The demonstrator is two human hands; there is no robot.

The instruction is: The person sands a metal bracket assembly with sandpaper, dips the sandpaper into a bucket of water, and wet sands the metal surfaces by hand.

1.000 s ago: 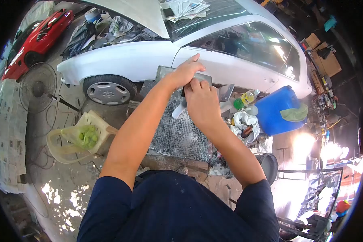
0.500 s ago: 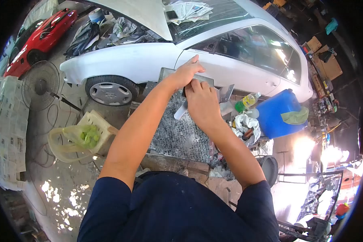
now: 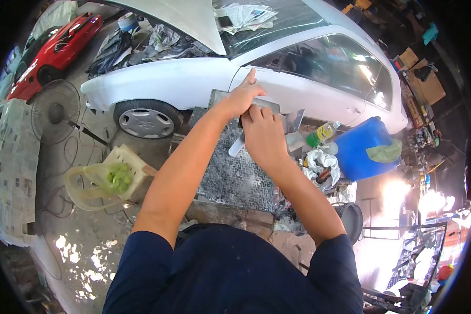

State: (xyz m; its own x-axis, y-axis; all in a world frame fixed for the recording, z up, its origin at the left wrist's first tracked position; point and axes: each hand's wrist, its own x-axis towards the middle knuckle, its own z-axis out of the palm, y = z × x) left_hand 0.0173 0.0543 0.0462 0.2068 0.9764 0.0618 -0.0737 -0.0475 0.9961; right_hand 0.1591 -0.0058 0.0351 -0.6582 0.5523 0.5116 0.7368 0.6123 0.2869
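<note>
1. At the far end of the patterned board point(image 3: 235, 178), my left hand point(image 3: 238, 102) has two digits apart; my right hand point(image 3: 265, 135) curls its fingers, grip hidden
2. The pale handle point(image 3: 235, 147) lies nearer my right hand, its long axis slanting from beneath it, bodyward and left

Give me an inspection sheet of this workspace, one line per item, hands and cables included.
Surface: dark patterned worktop, pale smudges across it
Job's things: flat plate under the hands; pale handle and thin metal blade beside the right hand
Clutter: green-and-yellow bottle, blue container, crumpled white material
Hands: left and right close together; exact grip hidden
Cables: thin lines on the floor near the fan
Surroundings: white car ahead, red car far left
</note>
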